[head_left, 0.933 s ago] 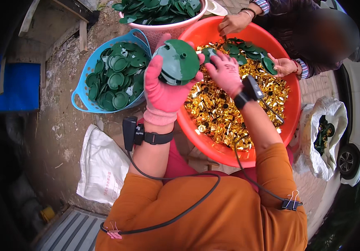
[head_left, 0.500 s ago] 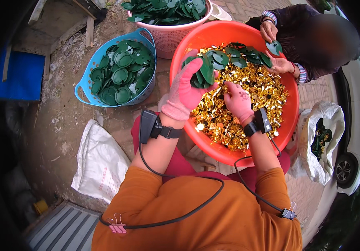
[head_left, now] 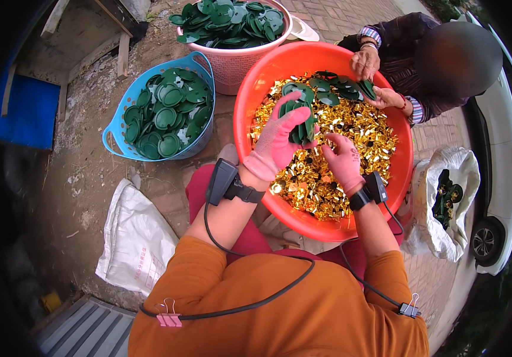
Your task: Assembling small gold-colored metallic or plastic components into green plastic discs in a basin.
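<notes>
Over the orange tub [head_left: 321, 229], my left hand [head_left: 277, 140] in a pink glove holds a bundle of green plastic discs [head_left: 299, 126] between thumb and fingers. Close by on its right is my right hand [head_left: 344, 157], gloved too, its fingers curled toward the bundle. Whether anything small sits in those fingertips cannot be made out. Beneath both hands lies a thick layer of shiny gold pieces [head_left: 363, 149] mixed with dark bits. More green discs [head_left: 327, 97] rest on the gold at the tub's far side.
Across the tub, a person's hands [head_left: 366, 62] hold green discs. Left stand a blue basket [head_left: 113, 140] and a pink basket [head_left: 226, 68], both full of discs. A white sack [head_left: 134, 238] lies near left; an open sack [head_left: 428, 229] and a parked car [head_left: 509, 178] are right.
My left hand has moved slightly right and lower with the discs, closer to my right hand. The other person's hands have come together around their discs. The whole view has shifted slightly.
</notes>
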`<state>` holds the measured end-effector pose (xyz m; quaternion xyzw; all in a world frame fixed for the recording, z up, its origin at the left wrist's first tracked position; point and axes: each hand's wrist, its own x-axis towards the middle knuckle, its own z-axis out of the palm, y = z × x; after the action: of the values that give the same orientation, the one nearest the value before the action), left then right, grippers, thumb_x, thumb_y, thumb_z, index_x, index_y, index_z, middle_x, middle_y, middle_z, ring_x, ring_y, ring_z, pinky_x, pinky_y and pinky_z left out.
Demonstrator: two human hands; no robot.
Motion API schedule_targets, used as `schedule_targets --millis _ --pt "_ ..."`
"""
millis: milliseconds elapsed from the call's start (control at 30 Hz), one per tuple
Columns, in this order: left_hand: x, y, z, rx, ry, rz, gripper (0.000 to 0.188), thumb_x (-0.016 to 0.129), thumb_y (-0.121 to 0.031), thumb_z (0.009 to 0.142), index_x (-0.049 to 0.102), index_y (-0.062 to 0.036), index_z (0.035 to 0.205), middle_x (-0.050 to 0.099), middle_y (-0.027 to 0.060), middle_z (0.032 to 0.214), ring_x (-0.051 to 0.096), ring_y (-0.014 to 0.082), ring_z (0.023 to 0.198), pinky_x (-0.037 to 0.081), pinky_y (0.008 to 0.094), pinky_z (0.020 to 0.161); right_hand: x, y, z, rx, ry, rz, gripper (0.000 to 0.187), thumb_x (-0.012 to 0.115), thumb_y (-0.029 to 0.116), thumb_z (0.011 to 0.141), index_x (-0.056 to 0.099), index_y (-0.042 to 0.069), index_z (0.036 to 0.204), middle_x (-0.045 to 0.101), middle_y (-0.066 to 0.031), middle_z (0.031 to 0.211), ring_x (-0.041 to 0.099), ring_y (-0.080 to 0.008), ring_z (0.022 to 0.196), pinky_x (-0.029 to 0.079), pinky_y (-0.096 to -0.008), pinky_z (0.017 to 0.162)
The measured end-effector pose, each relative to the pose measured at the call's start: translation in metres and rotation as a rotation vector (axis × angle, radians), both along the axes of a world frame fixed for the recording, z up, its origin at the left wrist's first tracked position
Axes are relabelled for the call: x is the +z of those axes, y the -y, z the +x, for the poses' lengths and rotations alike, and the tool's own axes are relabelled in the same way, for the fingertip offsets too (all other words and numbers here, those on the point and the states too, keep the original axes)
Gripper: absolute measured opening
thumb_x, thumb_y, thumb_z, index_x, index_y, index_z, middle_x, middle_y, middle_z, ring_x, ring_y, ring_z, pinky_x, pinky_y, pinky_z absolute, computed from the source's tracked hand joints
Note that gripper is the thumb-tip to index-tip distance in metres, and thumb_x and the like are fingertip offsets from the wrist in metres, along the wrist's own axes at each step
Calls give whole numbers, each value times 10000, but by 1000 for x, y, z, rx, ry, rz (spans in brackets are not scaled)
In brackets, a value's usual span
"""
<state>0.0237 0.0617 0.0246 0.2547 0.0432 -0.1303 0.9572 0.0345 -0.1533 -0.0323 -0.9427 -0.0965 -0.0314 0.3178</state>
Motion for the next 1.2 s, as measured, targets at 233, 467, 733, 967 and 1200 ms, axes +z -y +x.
schedule_targets --millis 233,467,733,967,1200 --pt "-18 38 -10 -204 -66 -28 478 665 -217 901 457 -213 1331 615 80 1034 670 284 906 571 423 668 16 29 -53 -296 -283 861 454 551 -18 766 580 51 1213 570 -7 959 540 -58 687 438 -190 583" --pt "-16 54 -9 -346 -58 -200 460 652 -219 903 471 -208 1326 609 88 1099 665 319 929 570 441 677 63 49 -70 -307 -386 1103 255 594 66 875 620 -4 1118 632 -36 855 599 -98 647 497 -220 547" --pt "-15 61 -11 -416 -88 -93 471 653 -221 904 463 -198 1335 633 80 1034 671 283 914 567 442 685 84 28 -59 -200 -80 923 283 607 59 925 646 3 1200 667 -38 1097 588 -52 870 472 -195 745" --pt "-3 59 -15 -423 -109 -86 489 650 -218 901 452 -196 1348 638 54 1070 678 213 918 565 446 710 81 20 -59 -145 -253 1198 327 592 54 913 557 -20 1230 621 -24 964 622 -100 869 512 -240 783" --pt "-5 61 -16 -422 -83 -102 447 655 -240 901 482 -201 1311 650 17 1001 661 161 850 565 423 674 76 28 -65 -26 -111 746 361 576 4 915 507 -6 1269 587 -58 1109 617 -116 893 510 -235 787"
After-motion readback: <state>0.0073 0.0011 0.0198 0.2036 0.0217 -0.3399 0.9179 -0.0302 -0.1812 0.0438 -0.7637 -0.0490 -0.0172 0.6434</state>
